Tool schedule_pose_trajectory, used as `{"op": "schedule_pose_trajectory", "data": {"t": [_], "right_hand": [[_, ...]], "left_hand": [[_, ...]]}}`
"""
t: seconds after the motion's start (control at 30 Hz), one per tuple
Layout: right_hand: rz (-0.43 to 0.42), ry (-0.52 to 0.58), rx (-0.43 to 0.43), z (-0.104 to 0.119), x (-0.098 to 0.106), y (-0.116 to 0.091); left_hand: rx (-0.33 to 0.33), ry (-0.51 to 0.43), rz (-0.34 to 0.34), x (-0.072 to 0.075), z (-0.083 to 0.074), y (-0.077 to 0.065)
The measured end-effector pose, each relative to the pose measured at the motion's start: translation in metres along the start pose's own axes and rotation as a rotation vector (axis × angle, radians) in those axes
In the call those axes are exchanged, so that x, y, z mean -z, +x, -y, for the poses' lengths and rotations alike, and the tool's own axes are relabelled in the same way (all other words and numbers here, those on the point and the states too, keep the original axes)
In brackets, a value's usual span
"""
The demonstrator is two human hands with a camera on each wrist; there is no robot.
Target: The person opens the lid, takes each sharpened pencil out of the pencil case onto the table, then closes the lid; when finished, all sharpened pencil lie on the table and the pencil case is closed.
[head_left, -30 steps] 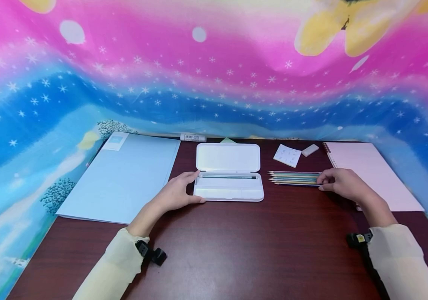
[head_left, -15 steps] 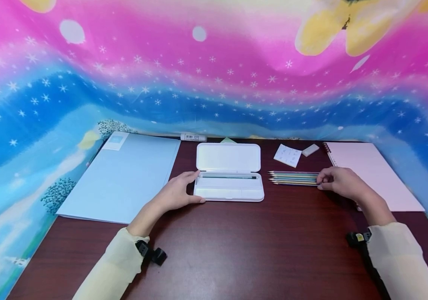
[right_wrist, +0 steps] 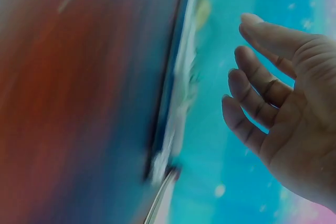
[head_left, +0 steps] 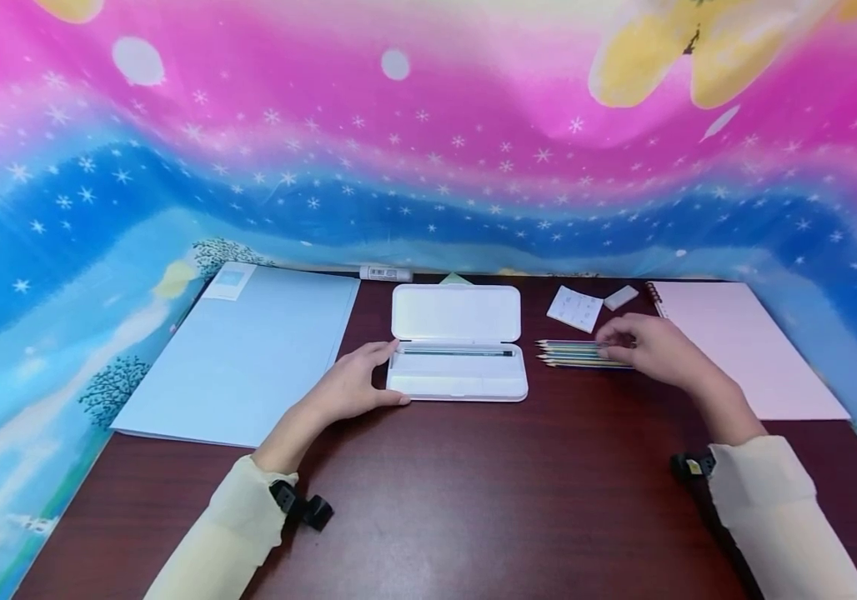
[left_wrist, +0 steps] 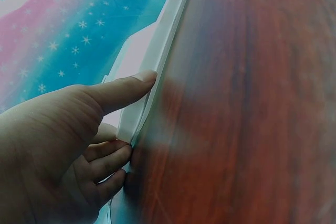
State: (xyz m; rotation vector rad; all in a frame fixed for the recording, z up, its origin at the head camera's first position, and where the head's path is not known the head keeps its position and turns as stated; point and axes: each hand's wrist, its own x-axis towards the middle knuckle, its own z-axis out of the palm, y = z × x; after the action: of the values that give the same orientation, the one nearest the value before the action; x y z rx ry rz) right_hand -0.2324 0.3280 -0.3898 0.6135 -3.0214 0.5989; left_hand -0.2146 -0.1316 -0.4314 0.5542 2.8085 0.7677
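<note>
A white pencil case (head_left: 466,385) lies with its lid raised in the middle of the table, one dark green pencil (head_left: 458,353) along its back compartment. My left hand (head_left: 349,383) holds the case's left end, thumb at the front edge and fingers at the far side; the left wrist view shows this thumb over the white rim (left_wrist: 164,40). To the right of the case lies a row of several coloured pencils (head_left: 571,354), tips pointing left. Over their right ends hovers my right hand (head_left: 661,354); in the right wrist view its loosely bent fingers (right_wrist: 252,98) have nothing between them.
A light blue folder (head_left: 248,358) lies at the left, and a pink spiral notebook (head_left: 751,350) at the right. Along the back are a glue stick (head_left: 386,273), a small printed paper (head_left: 575,309) and an eraser (head_left: 621,297). A patterned cloth (head_left: 428,167) rises behind the table.
My right hand has let go of the right ends of the coloured pencils and moved left and slightly up over them. The left hand stays at the pencil case.
</note>
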Motion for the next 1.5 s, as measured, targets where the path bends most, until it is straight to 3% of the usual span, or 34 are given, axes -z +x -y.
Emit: {"op": "schedule_pose_trajectory", "data": {"t": [0.27,0.47,0.63,0.87,1.17,1.5], "right_hand": [[0.003,0.027,0.125,0.047,-0.017,0.035],[0.095,0.084,0.157,0.08,-0.031,0.051],[0.168,0.061,0.191,0.098,-0.041,0.058],[0.268,0.017,0.228,0.11,-0.052,0.066],[0.285,-0.037,0.22,0.116,-0.06,0.067],[0.35,-0.024,0.15,0.12,-0.063,0.069]], "left_hand": [[-0.001,0.005,-0.005,0.0,0.001,0.001],[-0.011,0.007,-0.007,0.0,0.001,0.001],[-0.016,0.006,-0.008,0.0,0.001,0.001],[-0.017,0.01,-0.007,-0.001,0.003,0.001],[-0.01,0.009,-0.006,-0.001,0.002,0.002],[0.0,0.01,-0.001,0.0,0.0,0.0]]}}
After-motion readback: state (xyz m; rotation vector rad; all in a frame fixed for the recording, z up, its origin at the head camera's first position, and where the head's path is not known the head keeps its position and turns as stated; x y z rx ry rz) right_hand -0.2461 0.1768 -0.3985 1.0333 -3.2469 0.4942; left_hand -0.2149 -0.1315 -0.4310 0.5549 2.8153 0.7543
